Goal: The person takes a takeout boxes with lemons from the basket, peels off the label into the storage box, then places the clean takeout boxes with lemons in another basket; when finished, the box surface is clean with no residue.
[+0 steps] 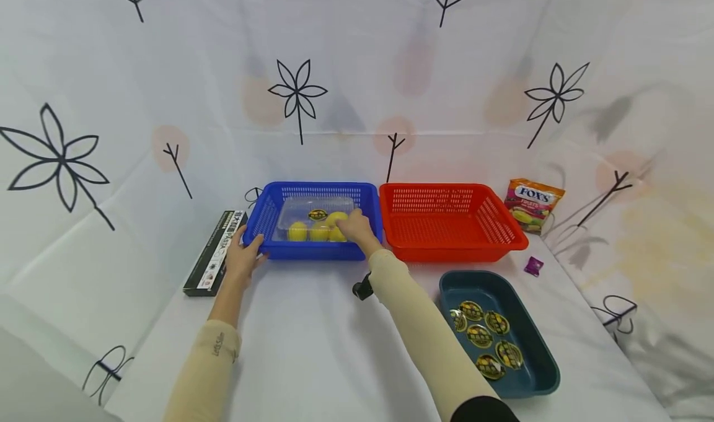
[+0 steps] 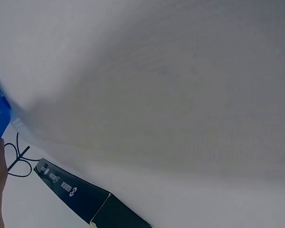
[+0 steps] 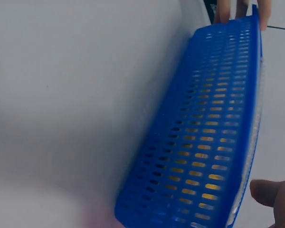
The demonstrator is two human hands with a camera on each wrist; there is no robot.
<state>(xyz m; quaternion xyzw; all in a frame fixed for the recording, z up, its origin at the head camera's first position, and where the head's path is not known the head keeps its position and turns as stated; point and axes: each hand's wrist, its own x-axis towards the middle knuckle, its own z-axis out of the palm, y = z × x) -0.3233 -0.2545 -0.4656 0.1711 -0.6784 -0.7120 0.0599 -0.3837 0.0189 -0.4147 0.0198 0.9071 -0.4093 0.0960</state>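
Observation:
My left hand point(image 1: 241, 262) grips the left front corner of a blue perforated basket point(image 1: 312, 251), thumb over the rim and fingers against the outer wall. In the basket lies a clear plastic box point(image 1: 287, 210) with several lemons point(image 1: 297, 231) and a round black-and-gold label point(image 1: 318, 214). My right hand point(image 1: 359, 228) reaches over the basket's front right rim, its fingertips right at the box's right end beside a lemon. I cannot tell whether they pinch it. In the right wrist view, the thumb point(image 3: 265, 192) shows next to the blue rim.
A red basket point(image 1: 446, 252) stands right of the blue one. Nearer is a teal tray point(image 1: 535, 360) with several round labels point(image 1: 480, 336). At right are a FOX'S candy bag point(image 1: 532, 205) and a small purple packet point(image 1: 533, 266). A black pasta box point(image 1: 214, 254) lies at left.

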